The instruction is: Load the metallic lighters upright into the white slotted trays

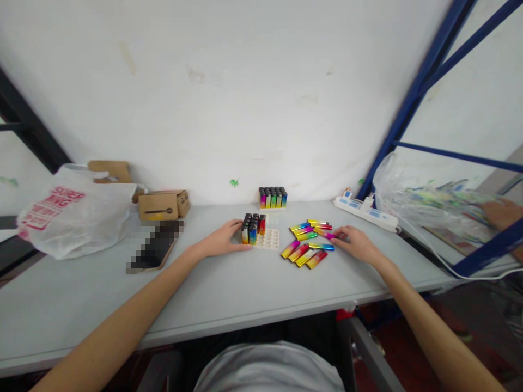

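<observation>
My left hand grips the left side of a white tray, its thumb at the front and fingers behind. Metallic rainbow lighters with black tops stand upright in the tray's left part, while the holes on the right are bare. My right hand is closed, its fingertips on the end of a pink and yellow lighter. That lighter lies among several others on the table, such as a blue and yellow lighter and a red and yellow lighter.
A full block of upright lighters stands against the wall. On the left are a phone, a small cardboard box and a white plastic bag. At right lies a power strip beside a blue metal frame; another person's hand shows beyond.
</observation>
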The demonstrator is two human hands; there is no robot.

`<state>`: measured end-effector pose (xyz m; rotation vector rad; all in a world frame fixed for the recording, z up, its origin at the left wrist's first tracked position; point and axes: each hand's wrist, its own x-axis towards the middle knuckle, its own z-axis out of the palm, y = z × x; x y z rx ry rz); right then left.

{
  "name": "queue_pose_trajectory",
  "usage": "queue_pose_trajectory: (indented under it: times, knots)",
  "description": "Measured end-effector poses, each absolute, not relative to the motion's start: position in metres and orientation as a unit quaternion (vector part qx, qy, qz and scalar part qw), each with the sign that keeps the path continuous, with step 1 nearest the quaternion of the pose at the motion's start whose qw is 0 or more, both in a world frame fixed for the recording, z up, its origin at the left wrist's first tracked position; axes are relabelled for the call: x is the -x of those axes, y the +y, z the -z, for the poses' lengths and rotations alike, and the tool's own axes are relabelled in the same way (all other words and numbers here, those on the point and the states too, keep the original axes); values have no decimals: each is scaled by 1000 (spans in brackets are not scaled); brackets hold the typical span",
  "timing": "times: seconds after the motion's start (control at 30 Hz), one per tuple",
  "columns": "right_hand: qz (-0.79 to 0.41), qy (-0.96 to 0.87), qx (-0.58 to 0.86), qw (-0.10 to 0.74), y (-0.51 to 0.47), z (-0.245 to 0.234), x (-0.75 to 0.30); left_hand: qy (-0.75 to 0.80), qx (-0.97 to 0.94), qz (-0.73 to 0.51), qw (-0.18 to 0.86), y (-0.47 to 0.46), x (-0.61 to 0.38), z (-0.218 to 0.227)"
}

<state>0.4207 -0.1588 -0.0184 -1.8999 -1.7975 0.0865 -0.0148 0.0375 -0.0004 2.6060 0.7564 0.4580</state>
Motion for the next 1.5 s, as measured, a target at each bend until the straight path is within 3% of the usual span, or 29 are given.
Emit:
queue_pose_trajectory:
  times: [0.23, 0.37, 0.47, 0.57, 0.77, 1.17, 1.5]
  knots:
    - [-122, -571, 652, 483, -125, -15, -405, 268, -930, -160, 193, 36, 15, -1]
    - [-286, -518, 507, 626, -88, -55, -356, 268, -929, -164, 197, 38, 16, 1]
    - [-391, -465, 413, 678, -61, -73, -314, 260, -929, -173, 200, 39, 16, 2]
    - [-435, -473, 379, 665, -47, -69, -278, 255, -931, -173, 195, 39, 16, 3]
    - [-481, -567, 430, 513, -57, -34, -248, 255, -933, -171, 189, 39, 15, 4]
    - [-185, -607, 569, 524, -65, -15, -221, 243, -934, -182, 189, 40, 15, 6]
    - [-109, -651, 575, 483, -68, -15, -218, 256, -934, -166, 187, 37, 15, 2]
